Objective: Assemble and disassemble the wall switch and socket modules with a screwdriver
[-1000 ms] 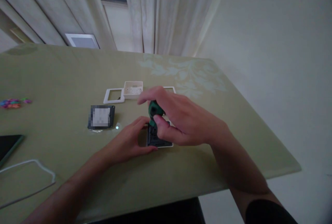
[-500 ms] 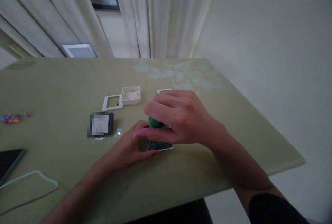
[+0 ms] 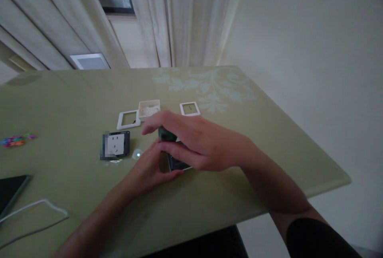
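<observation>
A dark square socket module [image 3: 177, 164] lies on the green table [image 3: 74, 90] near its front edge. My left hand [image 3: 148, 170] grips the module's left side, fingers curled around it. My right hand [image 3: 194, 144] hovers right over it, closed on a green-handled screwdriver [image 3: 164, 134] that points down at the module. Most of the module and the tool's shaft are hidden under my right hand.
Left of my hands lies another dark socket plate [image 3: 116, 144]. Behind are a white frame [image 3: 129, 119], a white back box [image 3: 149, 109] and a smaller white frame [image 3: 189, 108]. Colourful bits [image 3: 16, 140], a dark tablet [image 3: 12, 188] and a white cable [image 3: 36, 206] sit far left.
My right hand with the green screwdriver has shifted left and turned over the module, uncovering the small white frame behind it. My left hand stays on the module.
</observation>
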Tool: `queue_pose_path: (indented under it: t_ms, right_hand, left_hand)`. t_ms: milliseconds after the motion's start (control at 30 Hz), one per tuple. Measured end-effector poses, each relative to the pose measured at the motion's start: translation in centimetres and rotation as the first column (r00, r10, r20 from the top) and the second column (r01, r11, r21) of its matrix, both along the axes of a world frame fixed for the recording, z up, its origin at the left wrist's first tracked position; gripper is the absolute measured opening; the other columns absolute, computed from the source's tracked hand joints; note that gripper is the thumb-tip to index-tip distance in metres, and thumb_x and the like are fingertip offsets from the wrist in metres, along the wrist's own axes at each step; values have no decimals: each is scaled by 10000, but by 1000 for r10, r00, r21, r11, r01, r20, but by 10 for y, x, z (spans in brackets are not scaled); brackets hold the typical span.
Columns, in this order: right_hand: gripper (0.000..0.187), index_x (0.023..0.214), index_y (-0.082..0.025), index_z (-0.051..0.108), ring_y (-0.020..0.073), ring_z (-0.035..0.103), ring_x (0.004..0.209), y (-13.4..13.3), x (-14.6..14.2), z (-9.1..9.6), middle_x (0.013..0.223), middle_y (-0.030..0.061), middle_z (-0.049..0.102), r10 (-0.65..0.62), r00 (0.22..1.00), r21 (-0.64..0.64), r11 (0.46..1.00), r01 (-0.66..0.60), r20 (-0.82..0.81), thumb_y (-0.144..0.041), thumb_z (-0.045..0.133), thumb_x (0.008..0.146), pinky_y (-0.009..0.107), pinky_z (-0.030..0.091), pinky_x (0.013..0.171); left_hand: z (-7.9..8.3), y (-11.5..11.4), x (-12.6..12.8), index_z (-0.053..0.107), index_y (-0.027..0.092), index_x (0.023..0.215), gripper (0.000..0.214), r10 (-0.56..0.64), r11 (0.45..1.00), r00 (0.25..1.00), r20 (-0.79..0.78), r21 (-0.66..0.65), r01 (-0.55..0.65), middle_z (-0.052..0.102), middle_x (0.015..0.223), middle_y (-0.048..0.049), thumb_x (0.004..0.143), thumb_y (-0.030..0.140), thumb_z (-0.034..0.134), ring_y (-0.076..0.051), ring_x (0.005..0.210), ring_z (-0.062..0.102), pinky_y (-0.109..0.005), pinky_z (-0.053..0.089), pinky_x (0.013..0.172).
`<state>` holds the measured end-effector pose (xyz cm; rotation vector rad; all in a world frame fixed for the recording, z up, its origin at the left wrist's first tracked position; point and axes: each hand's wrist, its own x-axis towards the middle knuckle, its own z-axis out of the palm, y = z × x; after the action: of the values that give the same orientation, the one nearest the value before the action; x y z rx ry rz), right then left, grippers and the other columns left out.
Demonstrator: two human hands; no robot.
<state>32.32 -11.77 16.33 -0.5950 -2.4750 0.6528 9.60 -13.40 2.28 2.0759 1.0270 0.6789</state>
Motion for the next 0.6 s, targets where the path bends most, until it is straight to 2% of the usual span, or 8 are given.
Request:
queue_pose_path:
  t_ms: [67, 167, 267, 333, 400, 467, 533, 600]
  right_hand:
    - [273, 1419, -215, 522, 164, 729, 1164, 2, 2, 2, 1406, 62, 734, -2, 1000, -54, 999, 1, -6, -256, 581, 1156, 301, 553, 959]
    - [201, 1324, -196, 587, 188, 739, 1036, 1, -3, -6, 1236, 63, 781, -99, 995, 195, 976, 94, 18, -305, 596, 1155, 302, 517, 798]
    - [179, 1124, -180, 639, 144, 666, 788, 0, -12, -20, 930, 8, 751, -160, 985, 465, 868, 173, -68, -322, 540, 1170, 284, 398, 643]
    - [218, 1031, -194, 625, 113, 584, 676, 2, -16, -27, 815, -32, 695, -179, 969, 526, 815, 244, -170, -319, 516, 1172, 281, 336, 596]
    - [195, 1046, -199, 603, 101, 578, 684, 5, -17, -30, 839, -36, 695, -181, 959, 461, 847, 264, -217, -322, 514, 1168, 264, 338, 602]
    - [142, 1105, -204, 579, 105, 611, 748, 8, -15, -28, 929, -17, 715, -143, 972, 311, 930, 195, -184, -331, 537, 1151, 246, 387, 650]
    - [104, 1149, -211, 559, 121, 638, 823, 8, -9, -22, 1016, 11, 725, -65, 992, 161, 983, 83, -112, -309, 574, 1120, 243, 444, 720]
    - [119, 1165, -217, 545, 138, 646, 878, 8, -4, -15, 1059, 31, 723, 20, 999, 82, 997, -16, -47, -270, 617, 1086, 257, 482, 782]
  left_hand:
    - [-2, 0, -1, 669, 264, 1297, 523, 19, 999, 999, -43, 37, -17, 751, 1286, -113, 881, 493, 888, -454, 1354, 660, -672, 595, 1078]
    - [-3, 0, 0, 708, 290, 1223, 441, 17, 1000, 998, -61, 21, -15, 783, 1154, -81, 891, 525, 880, -442, 1294, 698, -654, 614, 1050]
    - [-3, 0, 1, 744, 301, 1084, 315, -19, 1000, 998, -61, 5, 20, 792, 1113, -74, 921, 553, 840, -428, 1209, 730, -621, 641, 1001]
    - [-4, 0, 0, 741, 294, 1132, 353, -25, 1000, 998, -55, 5, 26, 782, 1201, -93, 918, 557, 839, -436, 1215, 726, -625, 640, 1005]
    - [-7, 1, -1, 703, 283, 1261, 490, 1, 1000, 999, -44, 21, 0, 749, 1323, -118, 885, 548, 869, -454, 1260, 706, -655, 618, 1042]
    - [-10, 1, -2, 649, 275, 1356, 596, 23, 999, 999, -44, 36, -22, 712, 1402, -136, 869, 521, 886, -458, 1306, 684, -678, 592, 1080]
    - [-10, 1, -2, 638, 274, 1357, 582, 19, 999, 999, -39, 35, -17, 703, 1414, -135, 873, 483, 883, -439, 1313, 680, -664, 595, 1080]
    - [-8, 1, -1, 656, 279, 1315, 505, -4, 1000, 1000, -15, 20, 4, 707, 1408, -119, 887, 446, 865, -413, 1299, 688, -630, 610, 1067]
